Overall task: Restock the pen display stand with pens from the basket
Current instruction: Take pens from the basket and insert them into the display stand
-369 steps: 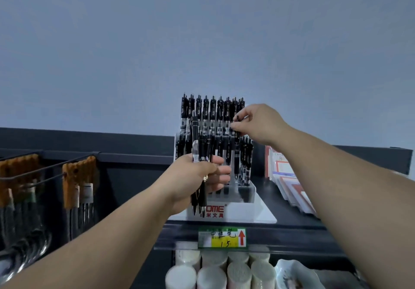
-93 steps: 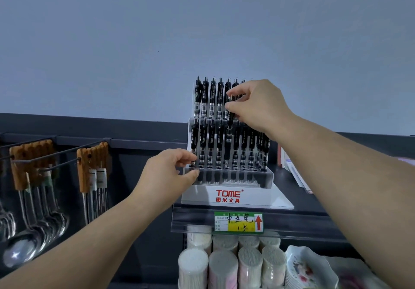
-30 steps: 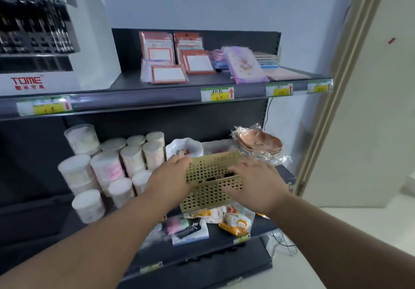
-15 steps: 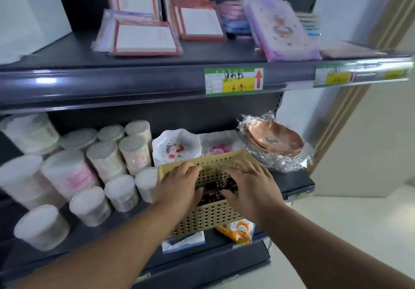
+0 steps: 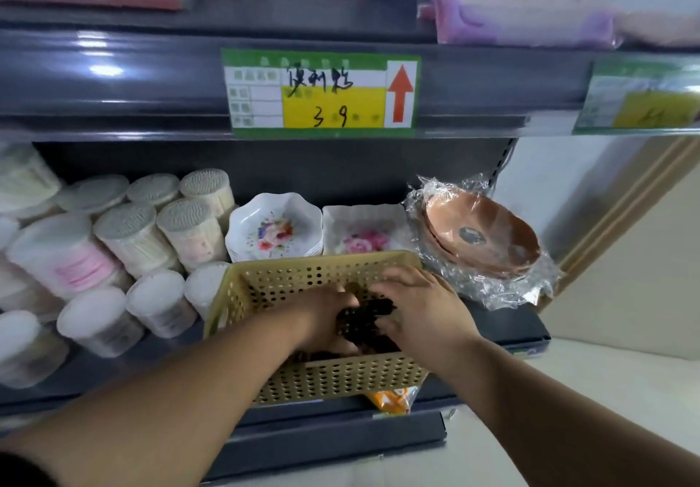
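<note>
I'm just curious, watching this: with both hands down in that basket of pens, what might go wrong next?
Pens could slip: the left hand and right hand clutch a loose bundle of pens between them. The basket sits at the shelf's front edge with an orange packet under its corner, so it might tip. The wrapped bowls beside the right hand could get knocked.

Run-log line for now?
step: pick pens | left hand: grips pens in basket | right hand: on pens, grip unclear | stand: unseen
</note>
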